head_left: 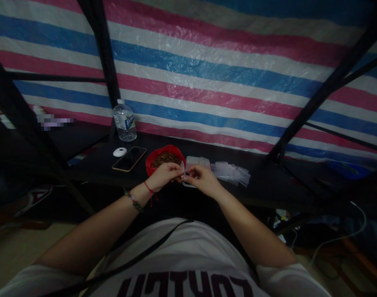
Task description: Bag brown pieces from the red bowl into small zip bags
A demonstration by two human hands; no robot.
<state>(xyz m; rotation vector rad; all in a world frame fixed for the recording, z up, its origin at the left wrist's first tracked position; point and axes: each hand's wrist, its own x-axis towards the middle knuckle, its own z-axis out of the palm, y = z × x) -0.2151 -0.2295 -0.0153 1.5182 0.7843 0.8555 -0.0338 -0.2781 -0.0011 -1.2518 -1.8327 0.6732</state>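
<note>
Between my two hands is a small clear plastic bag, pinched from both sides near the table's front edge. My left hand is closed on its left side, fingertips pressed together. My right hand grips the other side with thumb and forefinger. Just behind my left hand sits a red bag filled with small brown pieces, too small to name. A whitish clear plastic tray lies behind and under my right hand, partly hidden. To its right several clear plastic bags lie in an overlapping pile.
A phone, a round white case and a clear bottle are on the black table to the left. Black metal posts rise before a striped plastic sheet. A white cable hangs at the lower right.
</note>
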